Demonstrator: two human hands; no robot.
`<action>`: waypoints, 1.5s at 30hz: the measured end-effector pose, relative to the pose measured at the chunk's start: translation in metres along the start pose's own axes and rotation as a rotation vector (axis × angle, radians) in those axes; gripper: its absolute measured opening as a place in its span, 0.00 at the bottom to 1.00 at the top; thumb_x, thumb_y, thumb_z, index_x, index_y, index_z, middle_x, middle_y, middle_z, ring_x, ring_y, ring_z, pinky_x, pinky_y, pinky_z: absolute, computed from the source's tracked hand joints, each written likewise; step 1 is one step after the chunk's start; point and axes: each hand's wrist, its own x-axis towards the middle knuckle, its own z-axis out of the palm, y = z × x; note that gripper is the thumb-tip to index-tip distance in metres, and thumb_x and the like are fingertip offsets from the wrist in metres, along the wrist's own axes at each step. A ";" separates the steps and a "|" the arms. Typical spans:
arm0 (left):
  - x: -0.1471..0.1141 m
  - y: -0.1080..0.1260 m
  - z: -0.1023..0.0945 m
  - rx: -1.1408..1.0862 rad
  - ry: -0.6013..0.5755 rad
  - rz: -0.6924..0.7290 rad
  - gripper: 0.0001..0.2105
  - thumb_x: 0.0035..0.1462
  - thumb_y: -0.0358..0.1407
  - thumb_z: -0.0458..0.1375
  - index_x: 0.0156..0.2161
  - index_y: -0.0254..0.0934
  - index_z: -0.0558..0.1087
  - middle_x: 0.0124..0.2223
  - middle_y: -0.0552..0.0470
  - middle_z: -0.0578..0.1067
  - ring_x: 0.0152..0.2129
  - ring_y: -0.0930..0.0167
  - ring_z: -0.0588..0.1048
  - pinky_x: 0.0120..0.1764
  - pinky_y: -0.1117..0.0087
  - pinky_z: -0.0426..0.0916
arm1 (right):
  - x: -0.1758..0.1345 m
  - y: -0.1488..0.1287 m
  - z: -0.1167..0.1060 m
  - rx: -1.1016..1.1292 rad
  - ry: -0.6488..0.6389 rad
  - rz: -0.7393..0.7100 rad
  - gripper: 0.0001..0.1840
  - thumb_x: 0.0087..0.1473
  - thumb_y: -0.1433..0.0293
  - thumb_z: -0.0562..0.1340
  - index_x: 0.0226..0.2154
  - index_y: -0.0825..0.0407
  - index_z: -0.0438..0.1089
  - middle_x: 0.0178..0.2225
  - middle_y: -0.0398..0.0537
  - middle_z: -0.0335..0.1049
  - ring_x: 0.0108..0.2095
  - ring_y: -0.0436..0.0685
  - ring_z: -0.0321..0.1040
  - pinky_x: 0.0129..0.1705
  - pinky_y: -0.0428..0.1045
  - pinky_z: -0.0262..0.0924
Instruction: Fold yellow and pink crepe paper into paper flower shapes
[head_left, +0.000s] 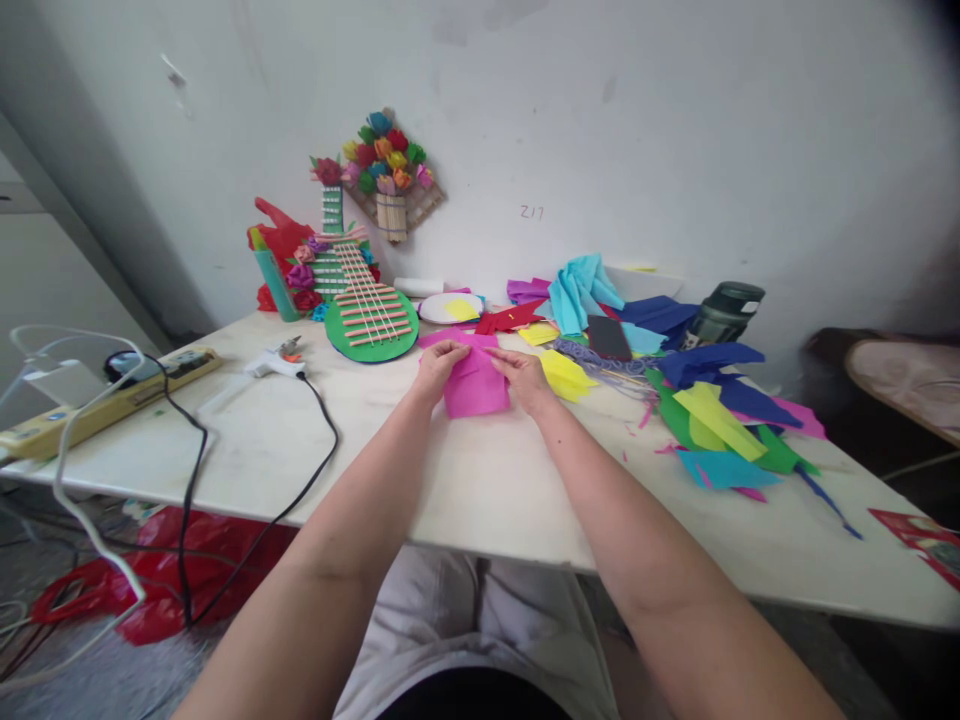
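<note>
A square of bright pink crepe paper [478, 390] hangs between my two hands, just above the white table. My left hand [444, 368] pinches its upper left part between thumb and fingers. On the other side, my right hand [523, 376] is closed on the upper right edge. The sheet looks slightly creased near the top. Behind my left hand stands a green guitar-shaped craft [373, 347] with pinkish sticks and strings across it. Yellow paper [567, 376] lies right beside my right hand.
A glue gun [277, 362] with a black cord and a yellow power strip [127, 398] lie at left. Coloured paper [724, 468], a phone [609, 338] and a dark green thermos [724, 312] occupy the right. A flower craft [390, 170] leans on the wall.
</note>
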 end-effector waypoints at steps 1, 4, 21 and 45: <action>0.000 0.001 0.000 -0.028 0.001 -0.014 0.12 0.36 0.40 0.64 0.22 0.34 0.67 0.20 0.58 0.66 0.18 0.77 0.62 0.24 0.75 0.55 | -0.001 0.000 -0.001 -0.011 -0.011 -0.001 0.16 0.38 0.67 0.64 0.34 0.52 0.76 0.34 0.46 0.75 0.40 0.57 0.67 0.40 0.51 0.61; -0.002 0.003 0.002 -0.079 0.006 -0.054 0.12 0.35 0.39 0.65 0.22 0.34 0.67 0.18 0.58 0.65 0.17 0.78 0.61 0.23 0.75 0.54 | -0.002 -0.001 -0.002 -0.018 -0.019 0.008 0.15 0.38 0.69 0.62 0.33 0.52 0.77 0.32 0.46 0.75 0.37 0.56 0.67 0.37 0.50 0.60; -0.004 0.008 0.003 -0.076 -0.001 -0.078 0.12 0.34 0.36 0.64 0.19 0.34 0.65 0.16 0.59 0.62 0.14 0.80 0.58 0.19 0.76 0.49 | -0.007 -0.011 -0.003 -0.116 -0.003 0.001 0.15 0.42 0.64 0.58 0.29 0.54 0.76 0.21 0.45 0.70 0.28 0.54 0.64 0.29 0.48 0.55; -0.003 -0.002 -0.001 0.062 -0.082 -0.063 0.17 0.37 0.44 0.65 0.18 0.34 0.63 0.16 0.59 0.61 0.13 0.79 0.57 0.18 0.75 0.49 | -0.005 -0.011 -0.001 -0.212 -0.052 -0.060 0.12 0.42 0.62 0.62 0.25 0.52 0.75 0.25 0.43 0.72 0.37 0.57 0.67 0.43 0.51 0.57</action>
